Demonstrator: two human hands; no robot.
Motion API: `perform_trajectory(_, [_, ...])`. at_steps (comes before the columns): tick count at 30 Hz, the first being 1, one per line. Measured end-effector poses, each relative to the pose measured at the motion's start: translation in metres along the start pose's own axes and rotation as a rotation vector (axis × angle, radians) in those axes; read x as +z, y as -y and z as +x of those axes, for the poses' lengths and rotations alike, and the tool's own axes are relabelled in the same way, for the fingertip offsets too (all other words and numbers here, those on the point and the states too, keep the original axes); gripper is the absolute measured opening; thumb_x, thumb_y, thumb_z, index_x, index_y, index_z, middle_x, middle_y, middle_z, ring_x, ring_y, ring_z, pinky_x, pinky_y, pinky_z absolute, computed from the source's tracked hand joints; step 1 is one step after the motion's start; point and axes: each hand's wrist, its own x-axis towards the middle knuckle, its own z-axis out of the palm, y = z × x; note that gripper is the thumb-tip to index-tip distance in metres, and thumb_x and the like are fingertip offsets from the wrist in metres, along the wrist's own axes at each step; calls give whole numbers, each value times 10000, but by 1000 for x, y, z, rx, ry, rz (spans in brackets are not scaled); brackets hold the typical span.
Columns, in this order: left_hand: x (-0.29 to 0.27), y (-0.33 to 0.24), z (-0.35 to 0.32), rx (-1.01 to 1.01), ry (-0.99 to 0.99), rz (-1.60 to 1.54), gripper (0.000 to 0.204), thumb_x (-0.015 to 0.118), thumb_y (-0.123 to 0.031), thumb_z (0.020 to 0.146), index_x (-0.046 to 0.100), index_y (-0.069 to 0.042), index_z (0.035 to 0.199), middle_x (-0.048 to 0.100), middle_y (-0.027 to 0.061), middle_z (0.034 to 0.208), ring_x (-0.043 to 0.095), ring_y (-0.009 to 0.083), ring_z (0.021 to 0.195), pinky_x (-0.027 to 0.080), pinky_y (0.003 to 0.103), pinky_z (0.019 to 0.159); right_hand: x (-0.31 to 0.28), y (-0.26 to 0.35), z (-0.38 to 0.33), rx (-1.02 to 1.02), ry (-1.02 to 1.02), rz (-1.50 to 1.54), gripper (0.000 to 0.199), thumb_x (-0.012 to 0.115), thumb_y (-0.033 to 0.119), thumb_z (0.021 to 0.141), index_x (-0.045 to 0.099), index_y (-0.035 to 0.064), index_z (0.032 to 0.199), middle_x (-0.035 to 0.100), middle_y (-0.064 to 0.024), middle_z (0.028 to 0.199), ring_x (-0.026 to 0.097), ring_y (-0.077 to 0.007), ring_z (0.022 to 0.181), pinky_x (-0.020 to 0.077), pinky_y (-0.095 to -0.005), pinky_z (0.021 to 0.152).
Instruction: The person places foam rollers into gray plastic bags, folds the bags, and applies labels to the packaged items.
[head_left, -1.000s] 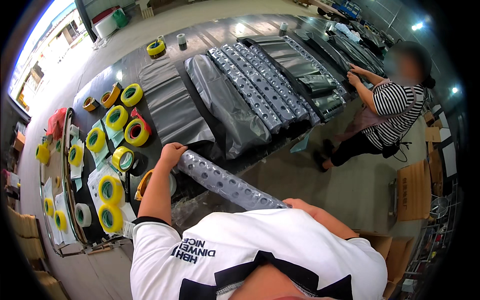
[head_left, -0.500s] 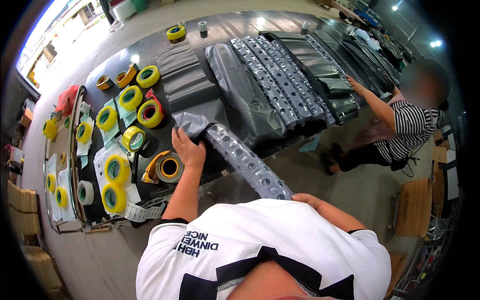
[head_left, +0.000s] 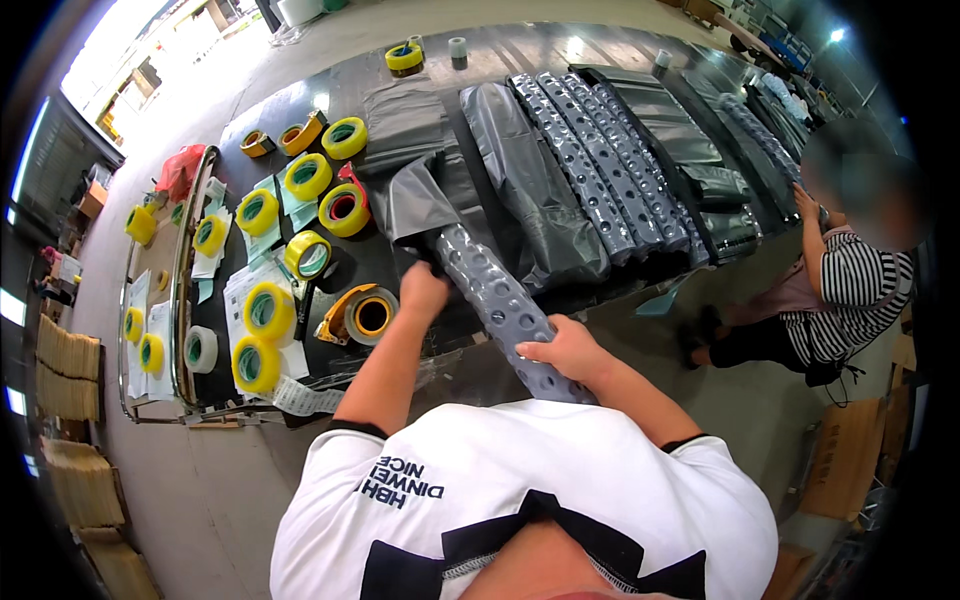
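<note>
A long grey perforated bar (head_left: 495, 300) lies slanted over the near edge of the dark table (head_left: 330, 90). My left hand (head_left: 425, 288) grips its far end, where a grey plastic bag (head_left: 415, 195) is pulled over the tip. My right hand (head_left: 565, 350) holds the bar close to my body. Several more perforated bars (head_left: 600, 165) and bagged ones (head_left: 525, 190) lie side by side further up the table.
Yellow tape rolls (head_left: 270, 310) and a tape dispenser (head_left: 360, 315) sit to the left on the table. A cart (head_left: 165, 300) with more rolls stands further left. A person in a striped top (head_left: 850, 290) works at the table's right side. Cardboard boxes (head_left: 845, 455) are at right.
The bar has swung closer to my body and further over the table edge. My left hand moved up to the bagged tip, and my right hand slid onto the bar's near part.
</note>
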Motion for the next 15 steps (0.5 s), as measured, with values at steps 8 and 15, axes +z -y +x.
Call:
perform_trajectory(8, [63, 66, 51, 698, -29, 310, 380, 643, -159, 800, 611, 46, 1119, 688, 219, 1042, 677, 341, 949, 530, 417, 813, 3, -10, -3, 43, 188, 475, 565, 792, 304, 796, 566, -50, 1174, 648, -107, 1047, 618, -156, 902, 508, -309, 832])
perform_trajectory(15, [6, -13, -14, 199, 202, 159, 269, 666, -146, 771, 652, 36, 970, 698, 222, 869, 690, 359, 842, 536, 430, 791, 24, -12, 18, -19, -242, -126, 596, 806, 307, 742, 582, -22, 1185, 674, -177, 1087, 661, -270, 975, 506, -362, 850])
